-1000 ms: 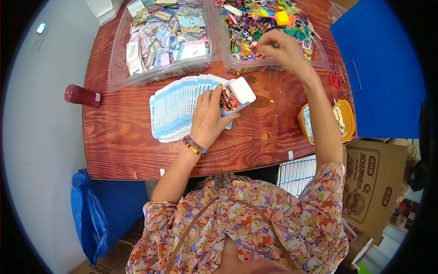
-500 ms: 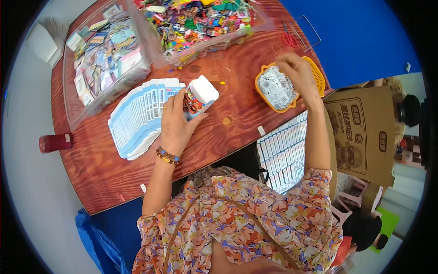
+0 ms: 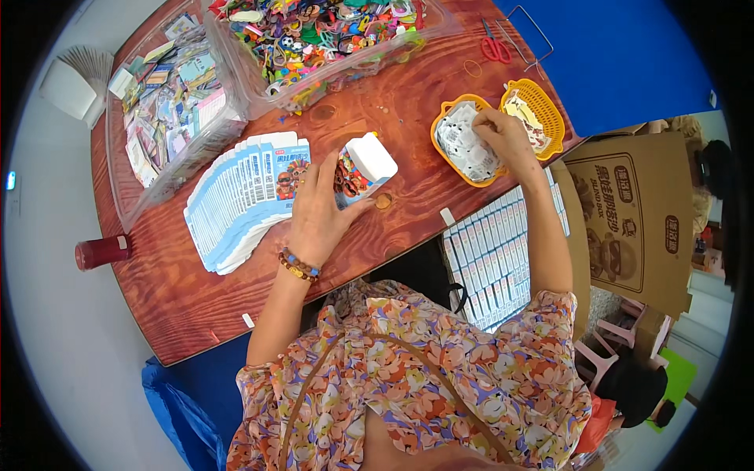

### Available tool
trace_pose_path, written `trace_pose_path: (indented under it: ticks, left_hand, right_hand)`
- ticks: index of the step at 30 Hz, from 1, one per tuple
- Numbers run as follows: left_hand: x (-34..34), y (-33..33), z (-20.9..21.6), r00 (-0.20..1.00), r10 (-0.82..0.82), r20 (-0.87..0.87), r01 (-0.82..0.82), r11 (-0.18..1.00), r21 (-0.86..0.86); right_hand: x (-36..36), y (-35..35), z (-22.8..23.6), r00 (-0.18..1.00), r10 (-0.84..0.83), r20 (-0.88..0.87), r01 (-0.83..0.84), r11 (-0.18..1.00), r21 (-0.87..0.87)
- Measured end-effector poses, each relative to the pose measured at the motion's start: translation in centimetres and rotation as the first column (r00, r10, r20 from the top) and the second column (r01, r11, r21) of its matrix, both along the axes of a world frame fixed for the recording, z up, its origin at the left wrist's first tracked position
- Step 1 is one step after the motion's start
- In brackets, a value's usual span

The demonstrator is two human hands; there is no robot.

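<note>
My left hand grips a small printed carton with its white top flap open, held just above the wooden table. Left of it lies a fanned stack of flat blue-and-white cartons. My right hand reaches into an orange basket of small silver-white packets, fingers pinching among them; whether one is held is unclear. A second orange basket sits just beyond it.
Two clear plastic bins stand at the far side: one with colourful small toys, one with cards and packets. Red scissors, a red cylinder, a large cardboard box and rows of filled cartons lie around.
My right hand moved from the toy bin across to the orange basket of packets. My left hand kept holding the open carton. The view swung right.
</note>
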State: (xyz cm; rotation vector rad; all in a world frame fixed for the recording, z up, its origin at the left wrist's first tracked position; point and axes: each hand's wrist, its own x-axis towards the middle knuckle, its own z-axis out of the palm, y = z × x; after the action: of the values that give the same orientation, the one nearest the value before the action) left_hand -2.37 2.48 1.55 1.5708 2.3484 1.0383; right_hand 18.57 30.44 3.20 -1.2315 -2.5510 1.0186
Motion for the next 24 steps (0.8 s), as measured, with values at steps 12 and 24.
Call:
trace_pose_path:
  ticks: [12, 24]
  left_hand:
    - [0.8, 0.6, 0.7, 0.998, -0.015, 0.06, 0.02, 0.997, -0.076]
    - [1.1, 1.3, 0.3, 0.996, -0.092, 0.001, 0.092, 0.995, -0.043]
  right_hand:
    - [-0.4, -0.7, -0.3, 0.995, 0.097, 0.017, -0.097, 0.995, 0.031]
    - [2.2, 0.7, 0.2, 0.97, -0.12, -0.209, 0.046, 0.943, -0.328]
